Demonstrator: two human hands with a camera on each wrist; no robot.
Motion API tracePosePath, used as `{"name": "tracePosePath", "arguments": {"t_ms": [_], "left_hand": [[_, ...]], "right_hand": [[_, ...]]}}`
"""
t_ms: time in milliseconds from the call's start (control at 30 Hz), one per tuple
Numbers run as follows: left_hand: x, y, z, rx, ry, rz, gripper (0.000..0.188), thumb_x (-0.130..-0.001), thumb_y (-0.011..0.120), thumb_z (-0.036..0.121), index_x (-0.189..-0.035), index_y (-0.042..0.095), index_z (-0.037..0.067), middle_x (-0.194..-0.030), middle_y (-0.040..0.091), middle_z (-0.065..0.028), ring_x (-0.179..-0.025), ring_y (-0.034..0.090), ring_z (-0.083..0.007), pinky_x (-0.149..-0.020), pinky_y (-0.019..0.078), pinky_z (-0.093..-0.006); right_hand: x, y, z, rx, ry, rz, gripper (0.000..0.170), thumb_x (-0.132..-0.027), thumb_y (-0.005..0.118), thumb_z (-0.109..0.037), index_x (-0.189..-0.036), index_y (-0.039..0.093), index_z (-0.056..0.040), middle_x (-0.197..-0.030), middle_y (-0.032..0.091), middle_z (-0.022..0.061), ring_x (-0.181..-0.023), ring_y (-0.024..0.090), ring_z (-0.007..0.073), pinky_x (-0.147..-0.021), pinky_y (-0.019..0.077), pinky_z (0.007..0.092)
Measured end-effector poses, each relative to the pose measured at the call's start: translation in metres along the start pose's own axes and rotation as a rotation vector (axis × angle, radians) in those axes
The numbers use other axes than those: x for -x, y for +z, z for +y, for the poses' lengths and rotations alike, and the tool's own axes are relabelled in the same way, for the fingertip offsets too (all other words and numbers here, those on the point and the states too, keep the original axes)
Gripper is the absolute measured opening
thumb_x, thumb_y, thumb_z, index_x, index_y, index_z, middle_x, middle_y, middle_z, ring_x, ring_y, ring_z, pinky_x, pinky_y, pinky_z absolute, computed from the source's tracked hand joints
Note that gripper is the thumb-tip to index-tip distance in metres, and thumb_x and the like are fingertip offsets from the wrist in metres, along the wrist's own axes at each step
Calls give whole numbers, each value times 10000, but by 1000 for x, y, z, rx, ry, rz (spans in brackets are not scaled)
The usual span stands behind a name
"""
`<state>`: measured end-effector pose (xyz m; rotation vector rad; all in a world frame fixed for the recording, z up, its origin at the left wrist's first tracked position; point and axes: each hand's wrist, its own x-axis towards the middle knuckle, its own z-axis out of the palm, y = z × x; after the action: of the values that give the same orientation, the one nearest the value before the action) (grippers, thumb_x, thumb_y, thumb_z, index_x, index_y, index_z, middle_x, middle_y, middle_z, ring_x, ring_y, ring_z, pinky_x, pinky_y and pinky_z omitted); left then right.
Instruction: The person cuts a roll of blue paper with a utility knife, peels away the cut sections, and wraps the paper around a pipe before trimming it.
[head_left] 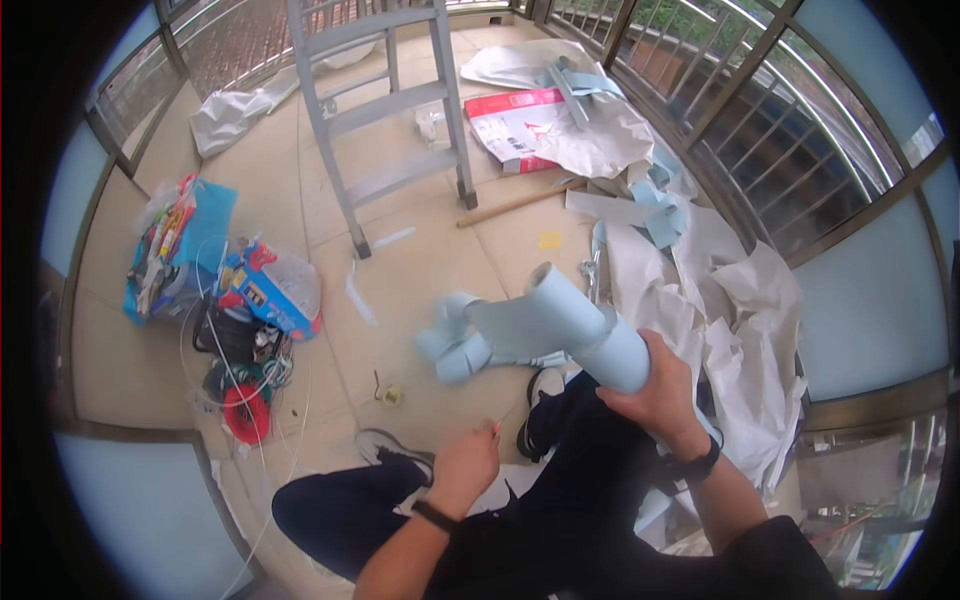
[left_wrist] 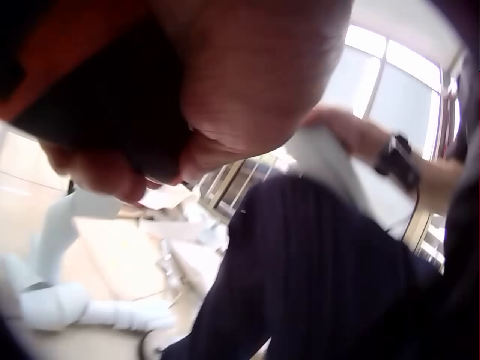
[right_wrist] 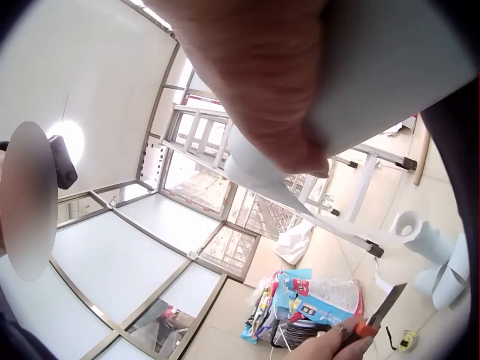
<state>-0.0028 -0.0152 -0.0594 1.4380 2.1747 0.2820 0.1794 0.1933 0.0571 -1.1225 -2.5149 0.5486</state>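
Observation:
My right hand (head_left: 660,395) grips the lower end of a light blue roll of sheet material (head_left: 612,350), its thumb across the near side. The roll tilts up and away over my legs, and a loose strip (head_left: 500,325) trails off to its left. My left hand (head_left: 465,470) is curled round a utility knife (right_wrist: 390,301), low in front of my left knee and apart from the roll. In the right wrist view its blade is out beyond the orange front. The black and orange handle (left_wrist: 105,90) fills the corner of the left wrist view, partly hidden by fingers.
Blue curls (head_left: 460,355) lie on the tiles ahead, near a tape measure (head_left: 392,397). A stepladder (head_left: 390,118) stands beyond, with a wooden stick (head_left: 520,203) beside it. Crumpled white sheets (head_left: 740,330) cover the right side; bags of tools (head_left: 270,290) sit at left.

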Motion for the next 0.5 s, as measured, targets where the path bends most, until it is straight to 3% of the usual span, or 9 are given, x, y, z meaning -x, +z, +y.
{"name": "tracePosePath", "arguments": {"t_ms": [67, 100, 167, 300, 500], "left_hand": [[20, -7, 10, 81, -199, 77, 216, -1000, 635, 191, -1179, 643, 71, -996, 723, -190, -820, 721, -398, -686, 571, -484], [30, -13, 17, 86, -205, 58, 216, -1000, 635, 191, -1179, 643, 71, -996, 723, -190, -820, 721, -398, -686, 571, -484], [22, -45, 30, 258, 35, 526, 246, -990, 655, 169, -1216, 653, 72, -991, 725, -164, -848, 724, -389, -680, 569, -478], [12, -90, 56, 198, 227, 527, 309, -948, 703, 151, -1245, 652, 83, -965, 708, -132, -766, 700, -371, -648, 559, -453], [-7, -83, 65, 176, 283, 488, 310, -950, 696, 159, -1248, 645, 91, -933, 690, -128, -726, 690, -365, -628, 554, -447]], "right_hand": [[13, -5, 1, -22, 55, 2, 772, -603, 941, -313, -1245, 609, -44, -1051, 733, 207, -973, 731, 412, -863, 585, 456], [11, -7, -3, -34, 89, -30, 778, -602, 943, -314, -1250, 607, -44, -1058, 733, 209, -977, 731, 412, -867, 584, 452], [-3, -5, -6, -48, 88, -35, 785, -602, 944, -316, -1255, 605, -44, -1065, 733, 211, -982, 731, 411, -871, 582, 449], [2, 0, -9, -10, 16, -74, 781, -605, 934, -337, -1253, 605, -50, -1077, 730, 193, -1002, 722, 395, -881, 577, 446], [2, -3, -6, -20, 18, -72, 773, -611, 922, -352, -1254, 607, -60, -1074, 729, 173, -1006, 716, 378, -883, 574, 445]]}}
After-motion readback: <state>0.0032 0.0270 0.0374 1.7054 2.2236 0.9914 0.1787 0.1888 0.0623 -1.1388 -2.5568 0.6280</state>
